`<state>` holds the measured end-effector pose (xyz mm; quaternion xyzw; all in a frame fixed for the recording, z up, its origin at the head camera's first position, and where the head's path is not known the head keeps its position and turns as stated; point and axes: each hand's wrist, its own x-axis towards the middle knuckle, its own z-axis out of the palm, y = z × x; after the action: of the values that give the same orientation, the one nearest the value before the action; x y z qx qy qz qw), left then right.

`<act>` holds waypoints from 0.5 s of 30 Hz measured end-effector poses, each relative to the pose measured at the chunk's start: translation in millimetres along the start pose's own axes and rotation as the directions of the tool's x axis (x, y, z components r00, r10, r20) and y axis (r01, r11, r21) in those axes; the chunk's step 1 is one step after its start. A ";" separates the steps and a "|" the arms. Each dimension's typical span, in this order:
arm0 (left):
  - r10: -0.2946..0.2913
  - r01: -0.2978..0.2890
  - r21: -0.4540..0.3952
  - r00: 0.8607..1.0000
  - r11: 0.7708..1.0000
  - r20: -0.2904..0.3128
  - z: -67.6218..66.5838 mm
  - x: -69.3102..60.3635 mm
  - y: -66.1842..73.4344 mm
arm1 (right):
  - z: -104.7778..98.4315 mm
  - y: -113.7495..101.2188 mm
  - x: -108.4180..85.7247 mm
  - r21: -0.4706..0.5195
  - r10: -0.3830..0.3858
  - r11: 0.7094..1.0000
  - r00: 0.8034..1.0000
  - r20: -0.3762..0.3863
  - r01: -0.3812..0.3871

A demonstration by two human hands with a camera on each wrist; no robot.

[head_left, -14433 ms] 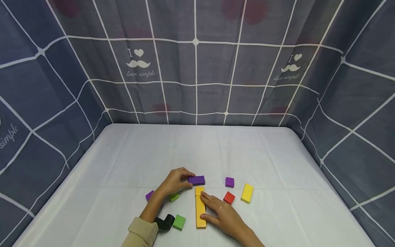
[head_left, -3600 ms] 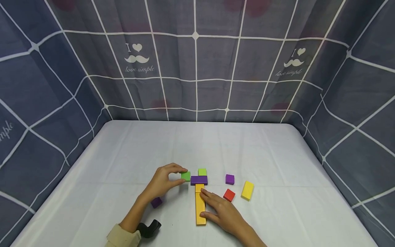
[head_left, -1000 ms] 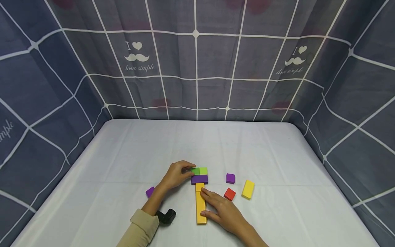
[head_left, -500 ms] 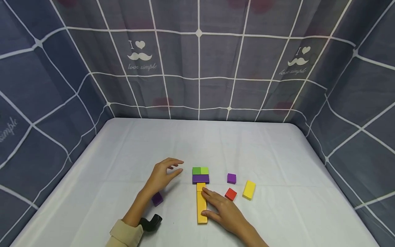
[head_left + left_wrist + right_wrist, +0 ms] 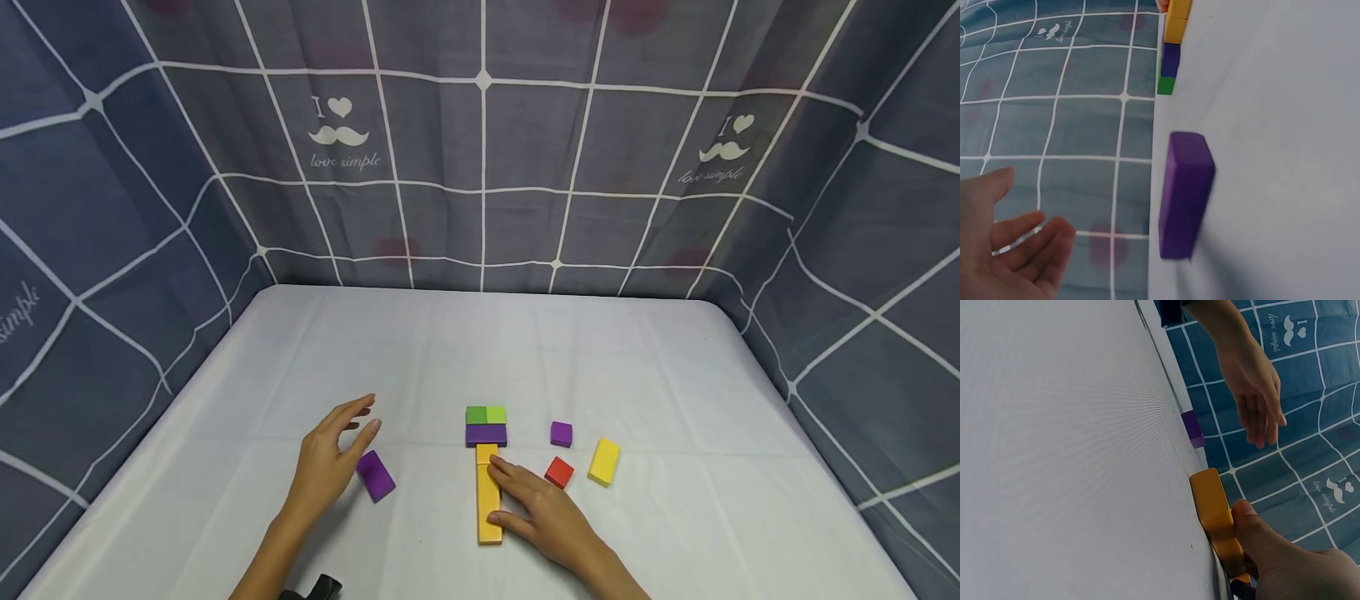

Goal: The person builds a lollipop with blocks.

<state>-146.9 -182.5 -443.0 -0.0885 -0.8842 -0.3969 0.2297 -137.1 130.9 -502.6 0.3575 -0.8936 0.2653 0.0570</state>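
One purple block lies right of the relaxed left hand; the straight-fingered right hand touches the long yellow block.

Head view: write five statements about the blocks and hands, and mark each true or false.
The right hand touches the orange-yellow blocks. True.
The left hand grips a block. False: the left hand holds nothing.
Two green blocks sit side by side. True.
The red block touches the loose yellow block. False: a gap separates the red block from the loose yellow block.
The small purple block is right of the green blocks. True.
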 end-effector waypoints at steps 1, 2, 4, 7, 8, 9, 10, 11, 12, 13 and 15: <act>-0.009 0.009 0.011 1.000 1.000 -0.003 -2.8 -3.4 -0.9 | 0.3 0.0 0.3 -0.001 -0.001 1.000 1.000 0.000 0.001; -0.018 0.018 0.024 1.000 1.000 -0.002 -5.3 -6.7 -1.9 | 0.4 -0.1 0.4 -0.001 -0.002 1.000 1.000 -0.002 0.002; -0.039 0.039 0.054 0.999 0.998 0.005 -9.2 -12.8 -3.2 | 0.2 -0.5 0.6 -0.005 -0.004 1.000 1.000 -0.003 0.004; -0.081 0.079 0.082 0.997 0.993 0.016 -12.7 -20.2 -5.5 | -0.4 -1.0 1.0 0.000 -0.003 1.000 1.000 -0.006 0.003; -0.090 0.088 0.092 0.996 0.992 0.018 -13.2 -22.6 -6.4 | -0.7 -1.2 1.1 0.003 -0.003 1.000 1.000 -0.008 0.003; -0.096 0.094 0.101 0.995 0.990 0.022 -13.3 -24.9 -7.5 | -0.9 -1.5 1.1 0.007 -0.001 1.000 1.000 -0.010 0.001; -0.097 0.094 0.106 0.995 0.990 0.026 -12.9 -27.2 -8.8 | -0.9 -1.7 1.0 0.009 -0.001 1.000 1.000 -0.013 0.001; -0.093 0.088 0.114 0.995 0.990 0.031 -12.3 -29.4 -10.4 | -1.0 -1.8 0.9 0.013 0.000 1.000 1.000 -0.016 0.000; -0.086 0.081 0.123 0.996 0.989 0.038 -11.4 -31.6 -11.9 | -0.9 -1.9 0.8 0.015 0.002 1.000 1.000 -0.020 -0.001; -0.078 0.071 0.128 0.996 0.989 0.047 -10.4 -33.8 -13.3 | -0.7 -1.9 0.5 0.015 0.000 1.000 1.000 -0.024 0.001; -0.066 0.056 0.131 0.995 0.990 0.071 -7.9 -37.3 -16.0 | -0.3 -1.7 0.0 0.010 -0.006 1.000 0.999 -0.032 0.006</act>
<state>-117.0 -198.0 -466.7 -0.0612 -0.9183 -0.3420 0.1895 -136.0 130.0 -501.6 0.3563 -0.8901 0.2753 0.0700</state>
